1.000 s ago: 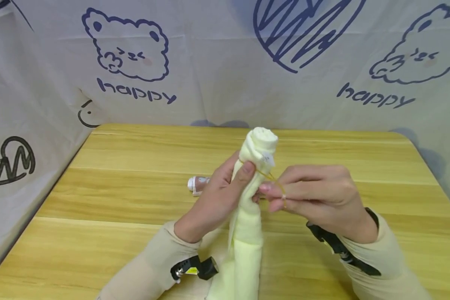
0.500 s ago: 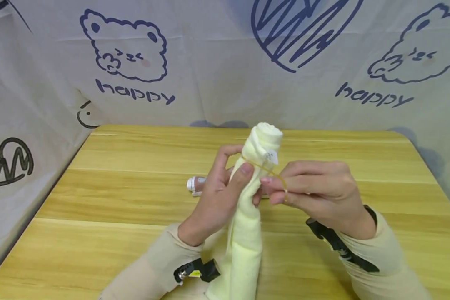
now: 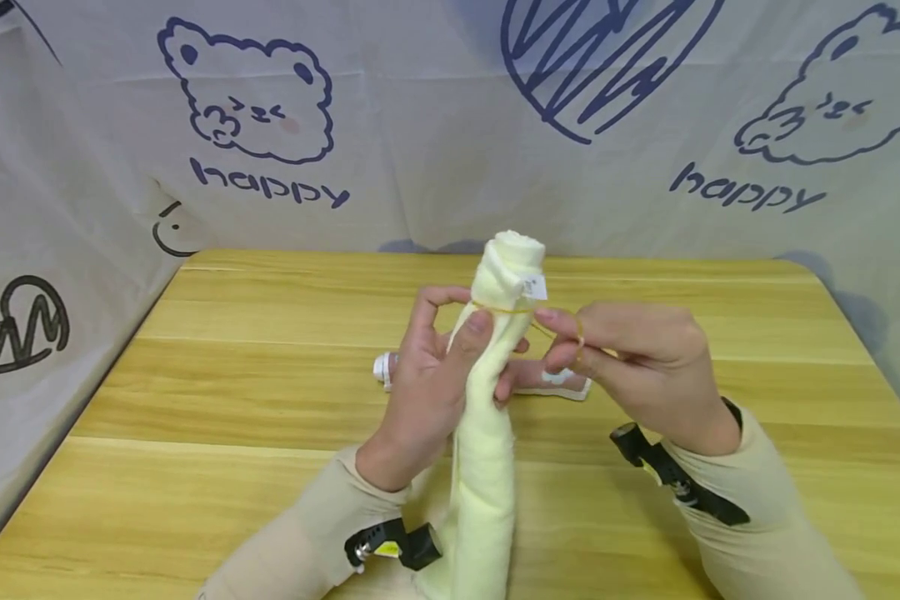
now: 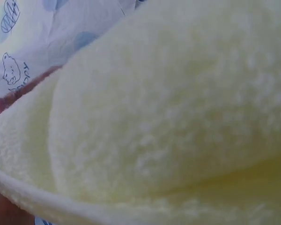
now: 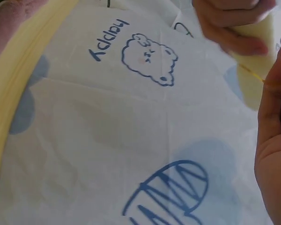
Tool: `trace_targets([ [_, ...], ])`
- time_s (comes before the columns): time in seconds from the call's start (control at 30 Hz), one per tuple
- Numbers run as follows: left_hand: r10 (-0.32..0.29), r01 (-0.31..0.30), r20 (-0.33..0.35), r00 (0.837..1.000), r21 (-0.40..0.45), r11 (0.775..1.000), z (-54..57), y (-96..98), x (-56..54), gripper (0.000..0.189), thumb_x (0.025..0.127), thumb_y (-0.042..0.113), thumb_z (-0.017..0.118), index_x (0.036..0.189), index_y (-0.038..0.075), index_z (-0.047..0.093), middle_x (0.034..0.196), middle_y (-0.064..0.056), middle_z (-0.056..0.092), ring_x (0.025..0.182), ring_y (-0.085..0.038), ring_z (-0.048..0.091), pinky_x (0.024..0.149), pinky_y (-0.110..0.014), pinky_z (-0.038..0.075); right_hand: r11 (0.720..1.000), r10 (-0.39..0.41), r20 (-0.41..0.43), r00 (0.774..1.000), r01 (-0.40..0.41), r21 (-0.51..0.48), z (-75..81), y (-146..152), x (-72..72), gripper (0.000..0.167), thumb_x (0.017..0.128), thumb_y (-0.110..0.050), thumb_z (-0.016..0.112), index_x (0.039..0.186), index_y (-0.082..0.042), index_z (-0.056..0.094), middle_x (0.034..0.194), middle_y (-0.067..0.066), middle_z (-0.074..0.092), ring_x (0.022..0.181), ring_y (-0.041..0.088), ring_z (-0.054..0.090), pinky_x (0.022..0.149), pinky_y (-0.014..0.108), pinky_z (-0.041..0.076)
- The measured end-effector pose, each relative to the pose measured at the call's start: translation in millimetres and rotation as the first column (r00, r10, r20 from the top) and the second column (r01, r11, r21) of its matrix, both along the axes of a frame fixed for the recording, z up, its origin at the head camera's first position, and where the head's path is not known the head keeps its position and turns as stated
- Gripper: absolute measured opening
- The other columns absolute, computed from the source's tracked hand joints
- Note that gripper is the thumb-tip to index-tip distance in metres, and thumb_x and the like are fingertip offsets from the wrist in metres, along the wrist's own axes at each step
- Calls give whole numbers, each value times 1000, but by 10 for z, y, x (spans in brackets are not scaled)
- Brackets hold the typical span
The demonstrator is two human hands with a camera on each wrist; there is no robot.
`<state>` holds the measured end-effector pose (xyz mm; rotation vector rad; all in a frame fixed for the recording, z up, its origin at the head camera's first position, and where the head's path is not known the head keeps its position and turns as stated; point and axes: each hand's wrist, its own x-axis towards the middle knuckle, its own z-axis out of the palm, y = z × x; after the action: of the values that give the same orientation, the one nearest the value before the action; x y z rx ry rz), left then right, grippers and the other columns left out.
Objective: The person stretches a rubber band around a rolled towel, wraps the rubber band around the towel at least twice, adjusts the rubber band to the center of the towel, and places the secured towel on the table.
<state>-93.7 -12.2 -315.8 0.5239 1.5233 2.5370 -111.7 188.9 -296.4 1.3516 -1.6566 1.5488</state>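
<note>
Towel (image 3: pixel 484 467): pale yellow, fleecy pile, rolled into a long cylinder; held at a slight tilt above the desk (image 3: pixel 232 358), lower end running past the bottom of the head view. Left hand (image 3: pixel 433 383) grasps the roll below its coiled top, thumb in front. Right hand (image 3: pixel 648 358) pinches the band (image 3: pixel 504 312), a thin yellow strand stretched across the towel's neck. Tag (image 3: pixel 535 287): white, just above the band. Tube (image 3: pixel 558 377): pink, white-capped, lying on the wood-grain desk behind the towel; contents hidden
</note>
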Motion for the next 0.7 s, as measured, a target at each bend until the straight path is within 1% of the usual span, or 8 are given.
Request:
trace_targets([
  [0.07, -5, 5, 19, 1000, 0, 1000, 25, -10, 8, 15, 109, 23, 52, 121, 25, 43, 86, 6, 76, 59, -8, 62, 58, -22, 55, 1000, 2, 28, 1000, -1, -20, -17, 6, -26, 27, 93, -11, 73, 115, 4, 76, 86, 4, 79, 65, 7, 57, 50, 16, 35],
  [0.13, -19, 19, 32, 999, 4, 1000, 49, -22, 17, 23, 106, 13, 50, 125, 23, 43, 89, 5, 75, 63, -9, 63, 61, -22, 56, 1000, -5, 42, 999, 5, -9, -24, 17, -38, 27, 93, -12, 73, 115, 4, 76, 89, 1, 80, 65, 6, 57, 49, 15, 33],
  [0.23, -39, 39, 32, 999, 15, 999, 59, -37, 21, 33, 101, 8, 51, 130, 22, 42, 95, 1, 73, 67, -10, 62, 62, -22, 57, 1000, 2, 49, 999, -3, 19, -21, 28, -44, 26, 93, -13, 73, 113, 3, 77, 89, 0, 80, 66, 6, 57, 49, 16, 34],
  [0.33, -8, 7, 16, 1000, 15, 1000, 45, -39, 7, 33, 102, 9, 51, 129, 23, 42, 95, 1, 73, 65, -10, 63, 60, -22, 57, 998, 39, 29, 999, -41, 54, -7, 29, -38, 26, 94, -14, 72, 115, 1, 77, 81, 3, 74, 67, 6, 56, 52, 16, 37],
  [0.4, 39, -39, 23, 999, 21, 999, 30, -34, -20, 28, 104, 10, 51, 127, 24, 44, 90, 3, 74, 62, -9, 62, 57, -23, 56, 993, 85, 3, 996, -85, 78, 5, 19, -26, 25, 94, -13, 72, 114, 2, 77, 80, 8, 73, 69, 8, 57, 55, 16, 43],
  [0.5, 97, -102, 73, 993, 56, 993, 1, -35, -88, 23, 105, 10, 50, 121, 25, 47, 82, 3, 72, 60, -9, 61, 55, -22, 55, 977, 180, -40, 983, -174, 123, 30, -20, 13, 25, 93, -9, 74, 114, 5, 76, 87, 13, 76, 74, 13, 65, 65, 19, 54],
  [0.6, 115, -128, 132, 984, 91, 988, -32, -46, -156, 20, 106, 10, 49, 118, 26, 48, 81, 1, 69, 59, -8, 59, 55, -21, 53, 966, 230, -115, 966, -212, 150, 65, -62, 70, 20, 92, -6, 76, 106, 9, 77, 95, 16, 80, 83, 21, 72, 79, 27, 62],
  [0.7, 111, -127, 158, 981, 100, 987, -57, -51, -188, 20, 107, 10, 48, 118, 27, 47, 87, 0, 69, 59, -8, 58, 55, -20, 52, 974, 223, -219, 950, -208, 87, 83, -95, 122, 20, 90, -6, 78, 98, 12, 77, 96, 18, 80, 85, 23, 77, 84, 29, 64],
])
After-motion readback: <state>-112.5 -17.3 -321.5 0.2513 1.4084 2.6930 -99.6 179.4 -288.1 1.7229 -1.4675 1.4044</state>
